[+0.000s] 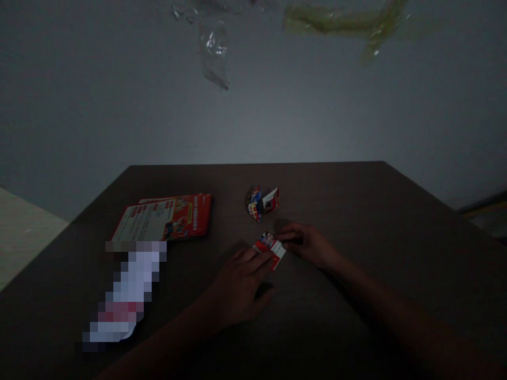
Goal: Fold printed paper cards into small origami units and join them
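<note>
A small printed paper, red and white with a picture at its far end, lies on the dark table. My left hand rests over its near left part, fingers stretched out and lying on it. At the paper's right edge is my right hand, its fingers loosely bent with a gap between them and the thumb. The fingertips are at the paper's edge; whether they grip it is too dark to tell. Just beyond stand two bent pieces of printed paper, a blue, red and yellow one and a red and white one.
On the left lies a stack of red and white printed booklets or packs. Nearer me is a long pale object, blurred by pixelation. The table meets a grey wall with a clear plastic scrap and yellowish tape.
</note>
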A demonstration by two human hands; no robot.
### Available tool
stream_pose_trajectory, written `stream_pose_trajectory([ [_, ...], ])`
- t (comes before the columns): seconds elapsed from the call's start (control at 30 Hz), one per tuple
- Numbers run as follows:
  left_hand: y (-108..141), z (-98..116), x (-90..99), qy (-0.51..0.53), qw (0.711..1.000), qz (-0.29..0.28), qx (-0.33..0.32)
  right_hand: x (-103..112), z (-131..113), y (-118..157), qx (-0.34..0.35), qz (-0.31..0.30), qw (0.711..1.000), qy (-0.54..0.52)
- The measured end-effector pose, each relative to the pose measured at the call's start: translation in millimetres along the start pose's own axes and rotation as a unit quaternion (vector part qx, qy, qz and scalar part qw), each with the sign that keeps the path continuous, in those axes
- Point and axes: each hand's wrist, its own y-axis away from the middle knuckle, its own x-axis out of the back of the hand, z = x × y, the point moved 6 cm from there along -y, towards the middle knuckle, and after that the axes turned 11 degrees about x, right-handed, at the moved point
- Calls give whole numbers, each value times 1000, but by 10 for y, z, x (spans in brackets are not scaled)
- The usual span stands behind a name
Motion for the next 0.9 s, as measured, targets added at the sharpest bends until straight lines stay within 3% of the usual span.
stream_pose_trajectory([
  [0.23, 4, -1, -23, -11, 1000, 0, 3, 28, 23, 4, 21, 1, 1000, 13],
  [0.43, -4, 41, -2, -17, 1000, 0, 1, 98, 26, 17, 55, 29, 993, 103],
  [0.9, -20, 59, 10, -13, 1000, -4, -4, 70, -26, -55, 44, 55, 973, 221],
])
